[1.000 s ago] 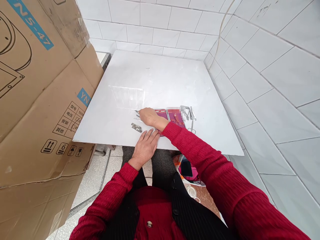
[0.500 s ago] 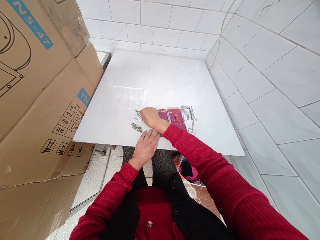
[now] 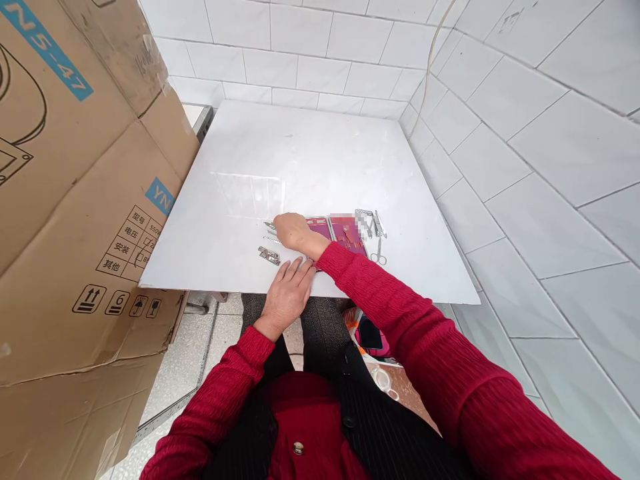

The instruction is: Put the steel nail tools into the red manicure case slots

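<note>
My right hand [image 3: 292, 230] is closed, knuckles up, at the left part of an open manicure case [image 3: 320, 227] with a red and purple lining. Its fingertips are hidden beneath it, so whatever they hold cannot be made out. Several slim metal tools [image 3: 271, 231] lie just left of that hand. My left hand [image 3: 289, 291] rests with fingers stretched out at the case's near left edge. Patterned nail clippers [image 3: 269, 255] lie on the table to the left of its fingertips. Right of the case are small scissors [image 3: 379, 255] and more metal tools [image 3: 377, 225].
The white table [image 3: 310, 160] meets a tiled wall [image 3: 300, 73] behind and another on the right. A large cardboard box [image 3: 115, 167] stands along the left side. Below the table's front edge, a bag [image 3: 371, 339] and other items show beside my leg.
The camera view has shifted slightly, so the table appears a little farther left. Both hands keep nearly the same places on the case; no tool has visibly moved.
</note>
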`<act>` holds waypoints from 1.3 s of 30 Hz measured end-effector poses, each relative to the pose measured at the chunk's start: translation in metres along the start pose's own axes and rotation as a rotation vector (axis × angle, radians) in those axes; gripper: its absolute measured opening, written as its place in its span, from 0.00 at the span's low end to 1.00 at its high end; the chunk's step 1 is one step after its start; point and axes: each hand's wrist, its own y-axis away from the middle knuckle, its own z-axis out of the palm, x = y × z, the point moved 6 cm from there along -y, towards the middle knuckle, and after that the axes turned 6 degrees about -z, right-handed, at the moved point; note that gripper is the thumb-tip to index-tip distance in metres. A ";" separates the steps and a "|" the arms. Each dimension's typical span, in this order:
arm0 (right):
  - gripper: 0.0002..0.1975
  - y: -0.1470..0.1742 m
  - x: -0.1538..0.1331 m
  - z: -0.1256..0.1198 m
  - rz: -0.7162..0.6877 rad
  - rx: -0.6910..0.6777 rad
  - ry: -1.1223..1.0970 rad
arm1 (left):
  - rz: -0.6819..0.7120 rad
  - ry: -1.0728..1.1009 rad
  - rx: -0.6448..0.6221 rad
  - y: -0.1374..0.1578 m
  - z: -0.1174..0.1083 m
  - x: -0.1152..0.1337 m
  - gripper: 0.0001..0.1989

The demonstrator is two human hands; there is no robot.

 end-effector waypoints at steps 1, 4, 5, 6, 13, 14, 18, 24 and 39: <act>0.14 0.000 0.002 0.001 0.004 0.001 -0.007 | -0.001 0.001 -0.006 0.000 0.000 0.000 0.21; 0.14 0.001 0.006 0.003 -0.001 0.005 -0.017 | -0.001 0.005 -0.011 0.000 0.001 0.000 0.21; 0.14 0.001 0.006 0.004 -0.008 0.005 -0.018 | 0.000 0.003 -0.009 0.001 0.001 0.000 0.21; 0.14 0.002 0.005 0.004 -0.017 0.006 -0.019 | 0.000 0.000 -0.007 0.001 0.001 0.000 0.20; 0.15 0.005 0.003 0.001 -0.026 0.029 0.007 | 0.000 -0.010 -0.014 0.001 0.003 0.000 0.21; 0.15 0.006 0.001 0.000 -0.028 0.036 0.017 | -0.001 -0.013 -0.016 0.001 0.003 0.000 0.21; 0.14 0.010 -0.010 -0.003 -0.090 0.044 0.052 | -0.004 -0.025 -0.011 0.001 0.004 -0.001 0.21; 0.14 0.012 -0.008 -0.005 -0.099 -0.004 0.041 | 0.007 -0.025 0.008 0.000 0.001 0.000 0.20; 0.14 0.016 -0.002 -0.001 -0.109 -0.004 0.036 | -0.005 -0.008 -0.021 0.000 0.003 0.000 0.22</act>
